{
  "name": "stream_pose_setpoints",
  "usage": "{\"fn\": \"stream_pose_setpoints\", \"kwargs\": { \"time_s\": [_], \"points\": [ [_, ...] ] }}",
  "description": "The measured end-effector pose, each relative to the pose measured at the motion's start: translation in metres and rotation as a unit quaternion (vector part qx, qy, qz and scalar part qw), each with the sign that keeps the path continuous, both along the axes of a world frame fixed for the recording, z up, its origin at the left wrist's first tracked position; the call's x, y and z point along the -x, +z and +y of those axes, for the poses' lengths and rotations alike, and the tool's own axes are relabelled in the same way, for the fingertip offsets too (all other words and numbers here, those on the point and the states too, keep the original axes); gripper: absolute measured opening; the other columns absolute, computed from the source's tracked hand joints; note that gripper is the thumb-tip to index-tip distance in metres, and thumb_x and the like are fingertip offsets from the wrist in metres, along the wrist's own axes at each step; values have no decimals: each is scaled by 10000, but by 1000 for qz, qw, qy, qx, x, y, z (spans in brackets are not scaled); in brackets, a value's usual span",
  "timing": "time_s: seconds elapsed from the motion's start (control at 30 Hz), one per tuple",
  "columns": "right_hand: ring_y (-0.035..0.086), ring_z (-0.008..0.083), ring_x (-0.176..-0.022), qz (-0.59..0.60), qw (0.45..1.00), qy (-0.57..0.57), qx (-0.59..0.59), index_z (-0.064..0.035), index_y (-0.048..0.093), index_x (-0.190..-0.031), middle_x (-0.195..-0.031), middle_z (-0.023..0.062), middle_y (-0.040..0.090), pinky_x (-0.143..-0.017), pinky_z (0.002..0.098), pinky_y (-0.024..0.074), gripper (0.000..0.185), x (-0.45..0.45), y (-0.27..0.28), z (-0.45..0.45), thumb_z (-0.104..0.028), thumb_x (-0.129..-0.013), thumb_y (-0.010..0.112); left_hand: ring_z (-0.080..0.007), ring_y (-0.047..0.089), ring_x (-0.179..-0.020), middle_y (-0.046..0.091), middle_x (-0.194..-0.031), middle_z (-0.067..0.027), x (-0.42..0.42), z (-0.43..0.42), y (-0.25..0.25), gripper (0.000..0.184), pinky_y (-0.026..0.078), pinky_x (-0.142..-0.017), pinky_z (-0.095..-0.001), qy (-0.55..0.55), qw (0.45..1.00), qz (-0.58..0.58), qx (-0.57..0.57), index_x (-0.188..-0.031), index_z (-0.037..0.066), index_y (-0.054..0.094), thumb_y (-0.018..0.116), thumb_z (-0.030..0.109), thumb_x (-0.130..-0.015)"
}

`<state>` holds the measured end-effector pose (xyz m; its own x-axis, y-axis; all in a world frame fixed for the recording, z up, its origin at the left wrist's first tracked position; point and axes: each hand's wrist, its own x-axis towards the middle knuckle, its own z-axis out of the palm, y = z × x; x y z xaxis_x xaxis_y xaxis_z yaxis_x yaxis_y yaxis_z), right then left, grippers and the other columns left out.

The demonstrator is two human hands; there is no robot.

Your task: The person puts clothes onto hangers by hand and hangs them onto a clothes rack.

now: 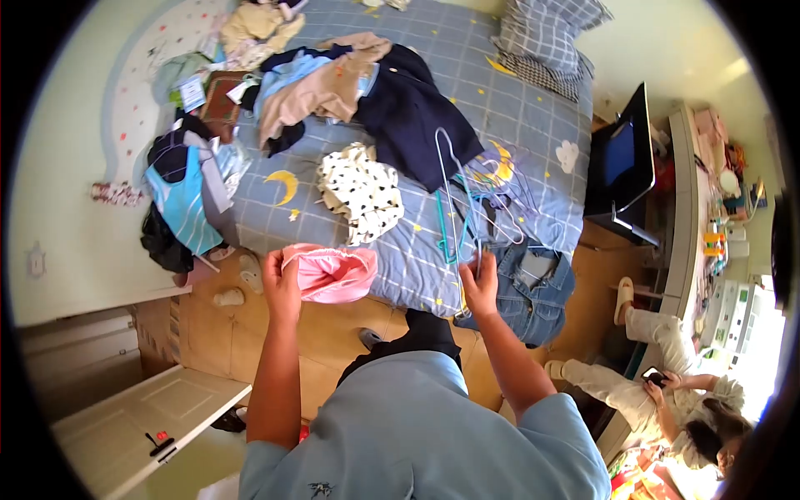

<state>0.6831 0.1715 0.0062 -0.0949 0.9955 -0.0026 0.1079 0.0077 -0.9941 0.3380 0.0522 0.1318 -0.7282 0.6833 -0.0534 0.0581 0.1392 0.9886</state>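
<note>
My left hand (282, 287) is closed on the edge of a pink garment (337, 277) with a gathered, elastic-looking opening, held up at the near edge of the bed. In my right hand (480, 285) is a pale clothes hanger (451, 200), its far end reaching over the bed. More hangers, teal and purple, lie tangled (510, 187) just beyond that hand. Beside it, a blue denim jacket (525, 296) hangs over the bed's corner. A cream garment with black spots (360, 193) lies crumpled on the bed ahead of the pink one.
A dark navy garment (412, 117) and a tan one (321, 96) lie farther up the bed (467, 67). More clothes (187, 192) are heaped at the left edge. At right, a seated person (667, 400) holds a phone, near a black-framed screen (625, 158).
</note>
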Motion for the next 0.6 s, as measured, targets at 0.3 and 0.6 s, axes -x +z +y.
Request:
{"fn": "stream_pose_setpoints", "kwargs": {
  "time_s": [0.3, 0.6],
  "points": [
    [463, 102, -633, -83, 969, 215, -92, 63, 647, -943, -830, 100, 684, -579, 301, 425, 252, 104, 124, -60, -178, -991, 591, -84, 508, -769, 580, -848, -25, 90, -104, 49, 167, 437, -686, -252, 49, 989, 134, -29, -955, -4, 582, 645, 146, -918],
    [582, 161, -756, -54, 908, 405, -88, 63, 663, -988, -1045, 105, 701, -695, 287, 469, 224, 140, 208, -185, -149, -992, 589, -200, 603, -784, 633, -850, -109, 112, -186, 92, 212, 487, -731, -327, 65, 973, 219, -9, -948, 0, 589, 684, 170, -867]
  ]
}}
